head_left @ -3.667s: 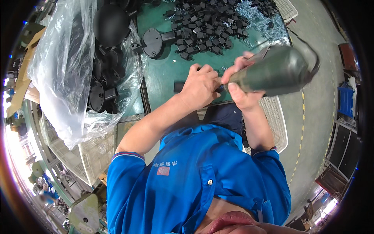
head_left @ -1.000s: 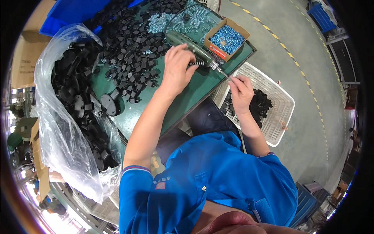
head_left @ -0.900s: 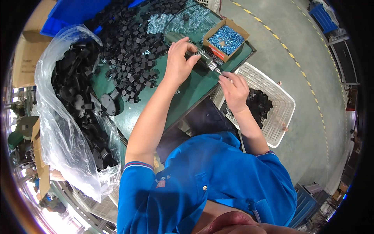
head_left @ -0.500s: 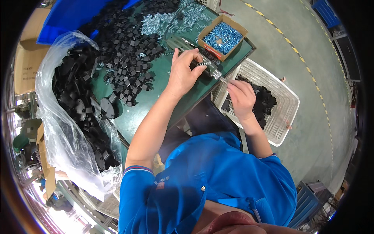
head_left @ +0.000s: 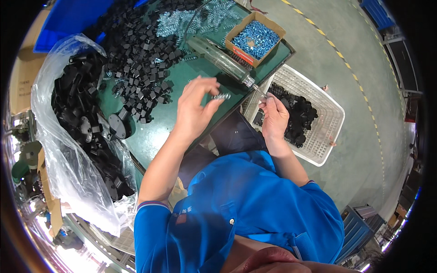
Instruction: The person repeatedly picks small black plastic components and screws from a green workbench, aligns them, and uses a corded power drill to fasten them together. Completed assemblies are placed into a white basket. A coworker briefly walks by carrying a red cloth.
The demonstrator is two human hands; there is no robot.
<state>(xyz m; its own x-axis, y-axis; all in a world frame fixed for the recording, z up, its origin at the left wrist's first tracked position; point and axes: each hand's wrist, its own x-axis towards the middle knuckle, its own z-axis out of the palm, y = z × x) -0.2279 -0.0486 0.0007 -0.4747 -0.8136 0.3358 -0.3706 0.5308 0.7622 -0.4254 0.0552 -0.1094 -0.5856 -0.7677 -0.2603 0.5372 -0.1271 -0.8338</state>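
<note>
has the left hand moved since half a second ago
Yes. The left hand has come off the screwdriver and drawn back toward the person, away from the screw box; it now holds a small spring.

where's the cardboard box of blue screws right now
In the head view the cardboard box of blue screws sits at the far right corner of the green table, just beyond the electric screwdriver and above the white basket.
</note>
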